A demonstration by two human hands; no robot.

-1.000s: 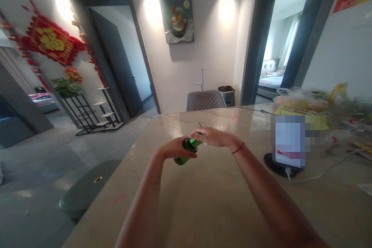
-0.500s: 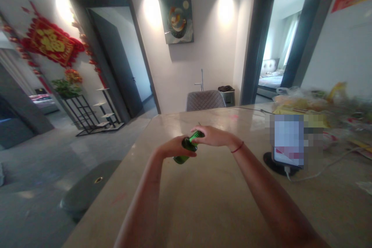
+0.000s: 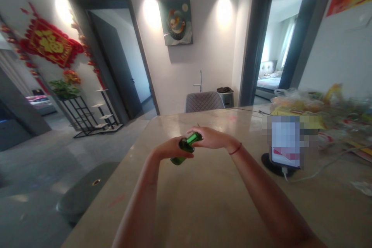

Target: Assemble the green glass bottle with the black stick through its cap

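Observation:
A small dark green bottle [image 3: 183, 149] is held tilted above the beige table [image 3: 209, 201]. My left hand [image 3: 171, 149] is wrapped round its body. My right hand [image 3: 211, 138] is closed over the bright green neck end at the upper right; what sits under its fingers is hidden. A red string circles my right wrist.
A phone on a round black stand [image 3: 280, 145] with a white cable stands at the right. Plastic bags and packets [image 3: 319, 104] crowd the far right. A grey chair back [image 3: 205, 101] is at the table's far end, a grey stool [image 3: 83, 195] at the left.
Both hands stay closed on the bottle, shifted slightly left in the picture as the camera moves. The bright green neck shows a little more than before.

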